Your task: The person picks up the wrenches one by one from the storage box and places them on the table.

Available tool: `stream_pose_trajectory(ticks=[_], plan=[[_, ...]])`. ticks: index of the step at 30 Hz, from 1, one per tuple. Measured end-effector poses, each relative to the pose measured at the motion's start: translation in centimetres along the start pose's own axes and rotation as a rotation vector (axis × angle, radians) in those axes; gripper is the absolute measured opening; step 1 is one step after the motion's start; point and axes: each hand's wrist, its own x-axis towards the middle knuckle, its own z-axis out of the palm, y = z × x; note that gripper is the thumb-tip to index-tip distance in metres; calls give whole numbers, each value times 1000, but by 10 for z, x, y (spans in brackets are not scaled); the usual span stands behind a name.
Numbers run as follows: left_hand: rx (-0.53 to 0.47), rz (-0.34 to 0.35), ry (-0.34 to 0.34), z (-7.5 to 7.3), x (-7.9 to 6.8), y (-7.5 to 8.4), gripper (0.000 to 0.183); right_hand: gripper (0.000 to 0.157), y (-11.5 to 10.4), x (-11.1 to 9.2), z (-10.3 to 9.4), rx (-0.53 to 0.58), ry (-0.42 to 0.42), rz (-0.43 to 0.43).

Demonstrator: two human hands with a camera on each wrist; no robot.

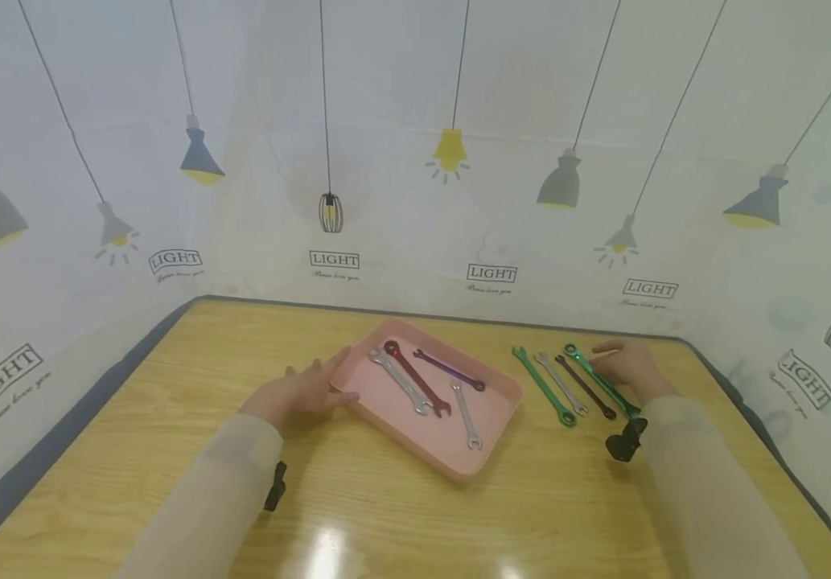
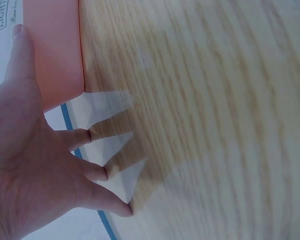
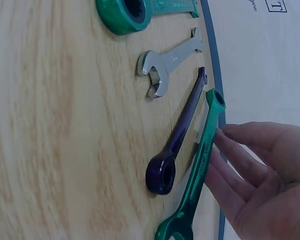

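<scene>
My left hand (image 1: 306,388) is at the left corner of a pink tray (image 1: 401,446), its thumb (image 2: 21,60) along the outer wall and other fingers spread down to the table. Inside the tray lie a red wrench (image 1: 417,376), a purple wrench (image 1: 451,371) and two silver wrenches (image 1: 401,379). At the right, my right hand (image 1: 628,366) touches a green wrench (image 3: 202,155) from its side; some fingertips are hidden behind it. Left of that wrench lie a dark purple wrench (image 3: 182,127), a silver wrench (image 3: 175,57) and another green wrench (image 1: 541,384), roughly in a row.
The wooden table (image 1: 386,523) ends at the back against a pale cloth (image 1: 401,161) printed with hanging lamps. A dark blue edge (image 1: 67,434) runs round the table. Black straps (image 1: 627,440) sit on both wrists.
</scene>
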Motion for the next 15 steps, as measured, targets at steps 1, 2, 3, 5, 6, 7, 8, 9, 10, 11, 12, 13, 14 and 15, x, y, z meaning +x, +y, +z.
stream_pose_trajectory(ticks=[1, 2, 3, 5, 6, 7, 8, 9, 10, 11, 12, 13, 14, 15], plan=[[1, -3, 3, 0, 0, 0, 88, 53, -1, -1, 0, 16, 0, -5], [3, -5, 6, 0, 0, 0, 87, 52, -3, -2, 0, 30, 2, -16], [6, -4, 9, 0, 0, -1, 87, 51, -4, -4, 0, 45, -1, -27], [15, 2, 16, 1, 1, -2, 86, 50, -8, -7, 0, 59, -3, -59], [22, 4, 17, 1, 2, -2, 86, 50, -11, -10, 0, 66, -7, -77], [23, 10, 16, 1, 2, -3, 86, 50, -14, -12, 1, 70, -9, -94], [25, 10, 15, 2, 4, -4, 87, 49, -17, -14, 2, 64, -13, -108], [26, 9, 11, 3, 6, -6, 87, 49, -21, -17, 3, 61, -19, -126], [27, 6, 9, 3, 6, -6, 87, 49, -25, -20, 4, 61, -25, -142], [30, 2, 6, 3, 8, -8, 87, 49, -28, -23, 5, 62, -31, -156], [32, -5, 1, 4, 10, -9, 87, 48, -31, -24, 6, 62, -38, -172], [29, -6, 1, 3, 9, -8, 88, 48, -33, -26, 7, 63, -41, -186], [28, -11, 2, 3, 9, -8, 87, 48, -35, -28, 8, 61, -46, -199], [26, -10, 5, 3, 8, -7, 87, 48, -37, -31, 10, 61, -55, -219]])
